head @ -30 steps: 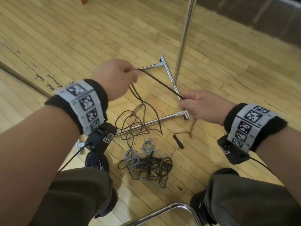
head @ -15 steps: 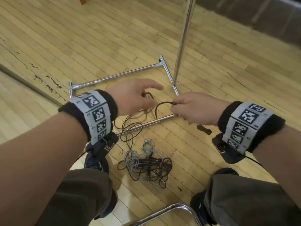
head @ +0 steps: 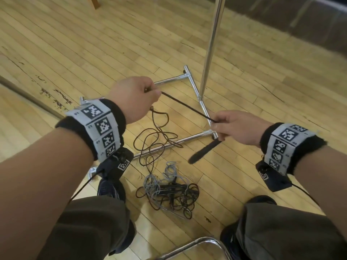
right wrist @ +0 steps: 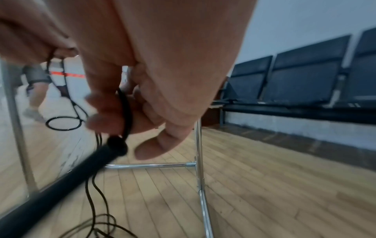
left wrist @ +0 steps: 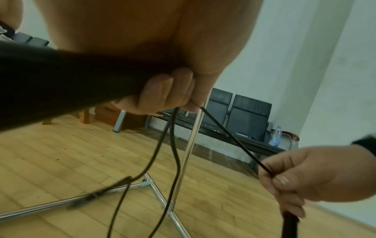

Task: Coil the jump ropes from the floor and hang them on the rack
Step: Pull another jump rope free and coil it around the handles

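Apart went my hands, left hand [head: 132, 98] and right hand [head: 237, 126], fingers pinching the black rope [head: 187, 107] taut; slack could snag the rack base [head: 169, 144].

black rope [head: 187, 107], perhaps brownish, chrome rack [head: 210, 44]

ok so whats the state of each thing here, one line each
left hand: pinching the dark rope
right hand: pinching the same rope near its handle
dark rope: taut between the hands, the rest loose on the floor
handle: dangling below the right hand
rope pile: tangled on the floor
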`<state>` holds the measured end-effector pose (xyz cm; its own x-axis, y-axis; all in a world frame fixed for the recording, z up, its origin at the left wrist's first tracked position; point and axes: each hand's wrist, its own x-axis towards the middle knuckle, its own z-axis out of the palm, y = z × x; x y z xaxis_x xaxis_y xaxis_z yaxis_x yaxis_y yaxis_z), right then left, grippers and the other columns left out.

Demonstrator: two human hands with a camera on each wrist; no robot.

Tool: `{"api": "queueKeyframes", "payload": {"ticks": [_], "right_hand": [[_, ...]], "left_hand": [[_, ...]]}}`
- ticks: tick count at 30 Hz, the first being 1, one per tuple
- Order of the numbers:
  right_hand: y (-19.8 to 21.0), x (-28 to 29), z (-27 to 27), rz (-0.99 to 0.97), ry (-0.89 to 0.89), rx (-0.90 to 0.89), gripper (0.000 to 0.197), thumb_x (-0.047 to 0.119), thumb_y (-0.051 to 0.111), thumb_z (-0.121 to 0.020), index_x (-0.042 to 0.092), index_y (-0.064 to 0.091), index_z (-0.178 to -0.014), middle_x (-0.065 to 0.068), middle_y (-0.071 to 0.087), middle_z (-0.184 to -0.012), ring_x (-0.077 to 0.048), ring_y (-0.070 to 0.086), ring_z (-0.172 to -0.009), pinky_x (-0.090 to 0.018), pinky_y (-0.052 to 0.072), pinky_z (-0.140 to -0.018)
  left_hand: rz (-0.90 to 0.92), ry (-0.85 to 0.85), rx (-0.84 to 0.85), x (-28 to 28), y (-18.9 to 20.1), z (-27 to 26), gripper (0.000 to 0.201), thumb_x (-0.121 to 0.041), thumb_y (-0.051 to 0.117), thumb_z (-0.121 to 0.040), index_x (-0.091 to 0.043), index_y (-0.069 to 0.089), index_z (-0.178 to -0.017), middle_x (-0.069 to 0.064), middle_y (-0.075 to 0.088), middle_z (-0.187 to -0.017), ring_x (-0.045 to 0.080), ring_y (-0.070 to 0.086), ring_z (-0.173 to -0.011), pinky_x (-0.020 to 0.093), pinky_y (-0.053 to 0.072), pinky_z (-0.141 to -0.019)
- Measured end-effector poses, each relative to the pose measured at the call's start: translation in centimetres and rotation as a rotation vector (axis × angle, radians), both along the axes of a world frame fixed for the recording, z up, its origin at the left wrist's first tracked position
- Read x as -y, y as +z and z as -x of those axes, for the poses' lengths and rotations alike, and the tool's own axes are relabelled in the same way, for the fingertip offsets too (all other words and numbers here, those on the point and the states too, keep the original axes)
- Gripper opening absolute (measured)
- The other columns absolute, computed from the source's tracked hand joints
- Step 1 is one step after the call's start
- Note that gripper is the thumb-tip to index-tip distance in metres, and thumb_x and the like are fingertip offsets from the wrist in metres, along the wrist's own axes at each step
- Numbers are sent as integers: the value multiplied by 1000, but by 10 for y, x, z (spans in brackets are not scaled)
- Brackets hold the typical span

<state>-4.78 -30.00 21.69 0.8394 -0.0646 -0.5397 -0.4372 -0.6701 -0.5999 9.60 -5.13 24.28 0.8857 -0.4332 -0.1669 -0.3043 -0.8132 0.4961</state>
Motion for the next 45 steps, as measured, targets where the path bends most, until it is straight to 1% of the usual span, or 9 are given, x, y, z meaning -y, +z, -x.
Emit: {"api": "queueKeyframes", "payload": {"ticks": [10,14,18,24,27,30,38,41,45], "right_hand": [[-8,-3,-6,45,2,62,18,25,55,-103,35,69,-97,22,72,-93,-9,68,-97,-24,53,-82],[-11,-2,-2,122,95,-16,17,40,52,-104,35,68,-103,2,73,-101,-23,67,-98,-38,55,-86],[-14,-5,-1,19,38,-52,16,32,54,-104,27,69,-99,3,74,-96,-14,72,-94,-30,57,-85],[17,-23,-12,-302,-258,52,17,18,55,-105,7,68,-100,-13,77,-91,-24,78,-80,-35,65,-72],[45,-38,-8,-475,-369,134,19,17,57,-104,1,66,-104,-20,77,-93,-30,77,-80,-36,64,-69],[67,-54,4,-548,-441,173,18,17,58,-104,0,65,-107,-26,74,-99,-33,74,-81,-40,64,-73],[100,-73,32,-327,-401,309,19,22,70,-96,3,70,-96,-19,74,-94,-28,65,-79,-45,61,-77],[98,-79,36,-196,-378,364,25,33,75,-89,9,69,-91,-19,70,-95,-38,65,-88,-58,57,-84],[84,-77,26,-250,-410,323,29,41,68,-93,25,63,-117,0,67,-114,-17,65,-104,-47,53,-100]], "left_hand": [[110,98,-28,-3,1,-6,24,-42,56,-106,-29,66,-88,-6,58,-73,14,54,-64,30,41,-58],[238,199,-74,-8,6,-7,24,-42,57,-105,-28,66,-87,-5,56,-72,15,51,-62,32,45,-61],[234,182,-117,-9,5,-3,7,-38,64,-102,-31,67,-101,-6,60,-70,12,52,-55,31,46,-54],[220,-30,-434,1,10,17,50,-20,71,-84,-35,53,-128,1,78,-100,21,73,-78,48,62,-81],[282,-169,-577,13,17,45,66,-30,79,-73,-35,53,-133,-9,76,-102,18,74,-84,42,60,-85],[206,-265,-491,25,30,70,76,-47,83,-73,-37,49,-141,-12,72,-103,10,72,-86,32,55,-79],[98,-298,-192,35,72,103,23,-23,66,-96,-27,55,-116,-4,64,-92,11,58,-76,29,39,-59],[131,-261,-222,31,73,107,10,-20,59,-95,-24,56,-103,-4,61,-83,12,56,-70,29,37,-55],[345,-121,-384,23,58,108,14,-24,57,-87,-24,65,-99,-9,61,-68,19,60,-67,39,53,-64]]}}
